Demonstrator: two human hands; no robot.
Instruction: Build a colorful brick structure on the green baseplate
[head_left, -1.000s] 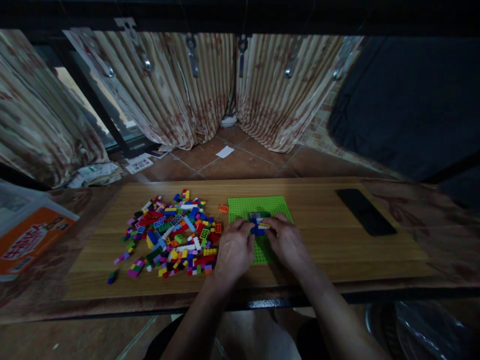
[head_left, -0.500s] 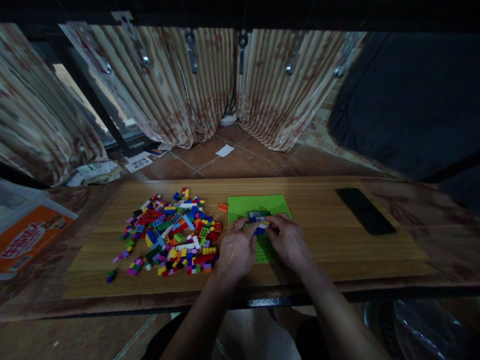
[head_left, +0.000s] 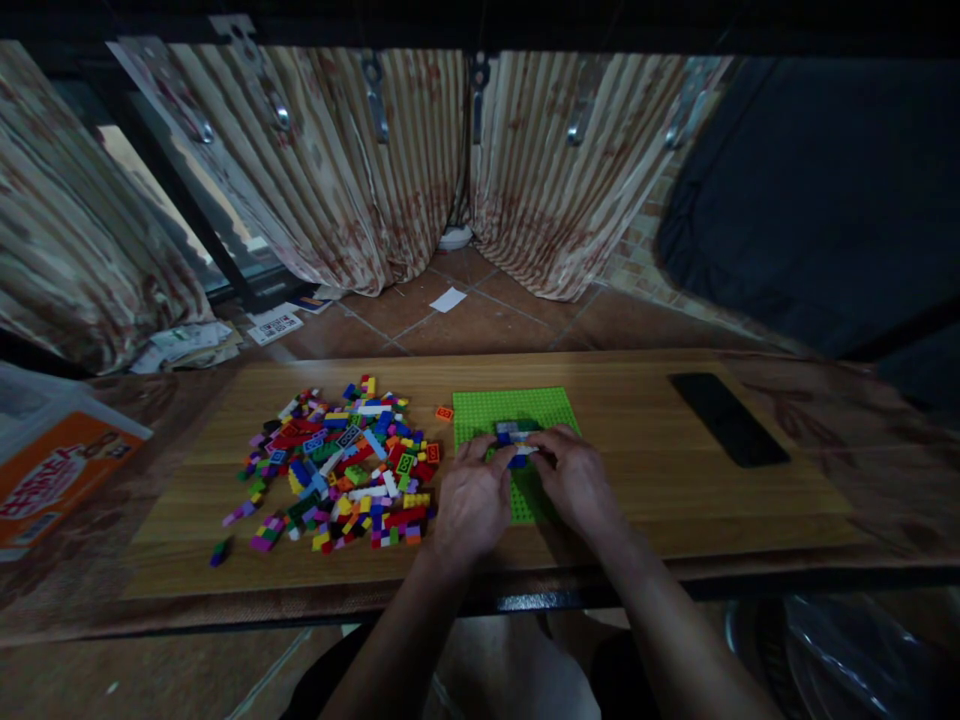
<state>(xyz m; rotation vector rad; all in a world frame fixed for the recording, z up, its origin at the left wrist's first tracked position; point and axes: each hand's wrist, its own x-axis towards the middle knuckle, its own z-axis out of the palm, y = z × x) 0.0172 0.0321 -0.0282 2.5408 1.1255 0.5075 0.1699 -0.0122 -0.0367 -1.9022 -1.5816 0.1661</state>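
A green studded baseplate lies on the wooden board, partly covered by my hands. On its middle stands a small build of toy bricks in blue, white, grey and dark green. My left hand closes in on the build from the left, thumb and fingertips pressed against its bricks. From the right, my right hand grips the near part of the same build with bent fingers. A white brick shows between the two sets of fingertips; which bricks each hand pinches is partly hidden.
A heap of loose coloured bricks spreads left of the baseplate, with an orange brick close to its edge. A black phone-like slab lies on the right. At far left stands a plastic tub with an orange label.
Both hands stay at the brick build with almost the same grip. The whole view has shifted very slightly; nothing else has visibly moved.
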